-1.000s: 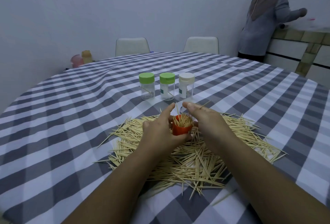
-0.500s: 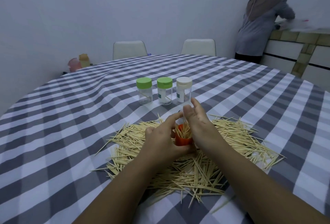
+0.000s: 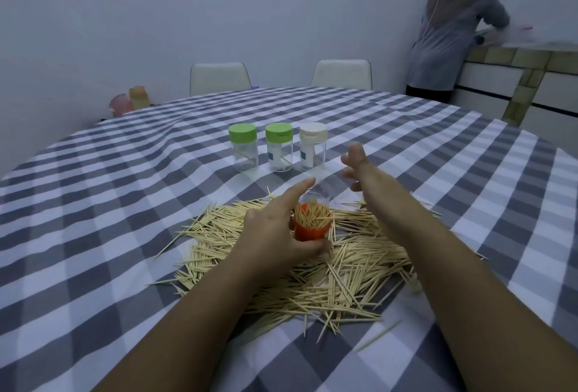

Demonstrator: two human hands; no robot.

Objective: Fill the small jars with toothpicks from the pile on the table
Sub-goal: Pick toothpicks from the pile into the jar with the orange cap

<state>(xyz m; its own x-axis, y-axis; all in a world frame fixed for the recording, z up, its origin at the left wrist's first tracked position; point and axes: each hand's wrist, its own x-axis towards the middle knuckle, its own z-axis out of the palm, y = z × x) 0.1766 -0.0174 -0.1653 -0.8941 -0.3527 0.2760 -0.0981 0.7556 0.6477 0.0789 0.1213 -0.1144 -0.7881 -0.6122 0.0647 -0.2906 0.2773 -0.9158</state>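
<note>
A wide pile of toothpicks (image 3: 337, 279) lies on the checked tablecloth in front of me. My left hand (image 3: 275, 232) grips a small orange-bottomed jar (image 3: 311, 230) over the pile; the jar is packed with upright toothpicks and its forefinger points past the rim. My right hand (image 3: 355, 163) is lifted beyond the jar, fingers loosely spread, holding nothing. Behind stand three capped jars: two with green lids (image 3: 243, 147) (image 3: 279, 147) and one with a white lid (image 3: 313, 146), each nearly empty.
The round table (image 3: 125, 204) wears a grey and white checked cloth. Two white chairs (image 3: 219, 78) (image 3: 341, 74) stand at its far side. Pink and yellow containers (image 3: 126, 103) sit far left. A person (image 3: 450, 26) stands at a counter back right.
My right hand has left the orange jar's mouth and moved up and away toward the white-lidded jar, opening. My left hand keeps hold of the jar.
</note>
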